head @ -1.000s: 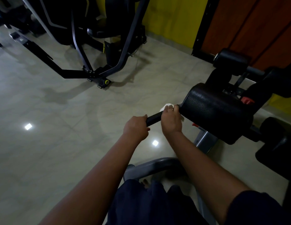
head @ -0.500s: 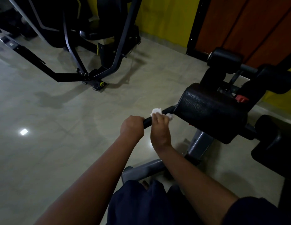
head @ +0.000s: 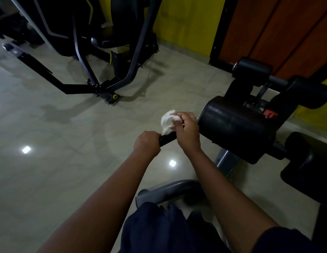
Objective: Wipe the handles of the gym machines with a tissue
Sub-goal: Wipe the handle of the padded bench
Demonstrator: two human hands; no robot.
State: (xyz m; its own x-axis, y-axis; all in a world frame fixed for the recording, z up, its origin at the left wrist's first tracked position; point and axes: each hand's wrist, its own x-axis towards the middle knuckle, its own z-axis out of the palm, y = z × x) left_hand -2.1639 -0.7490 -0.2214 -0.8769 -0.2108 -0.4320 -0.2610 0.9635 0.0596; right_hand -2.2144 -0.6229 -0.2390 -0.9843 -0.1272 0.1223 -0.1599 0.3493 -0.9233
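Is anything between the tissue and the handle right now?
Nothing visible lies between the tissue in the right hand and the bare handle just below it. The left hand grips the handle's near end, covering that part.

Tissue (head: pixel 168 121) lies on handle (head: pixel 167 139) (left of pad (head: pixel 235 128)).

This is an indoor gym. A black tubular-steel exercise machine (head: pixel 78 88) stands on the glossy pale tiled floor (head: pixel 49 179). A grey-framed machine with thick black leatherette roller pads (head: pixel 235 128) sits nearby, against a yellow painted wall (head: pixel 186 21) and brown wooden door panels (head: pixel 277 33).
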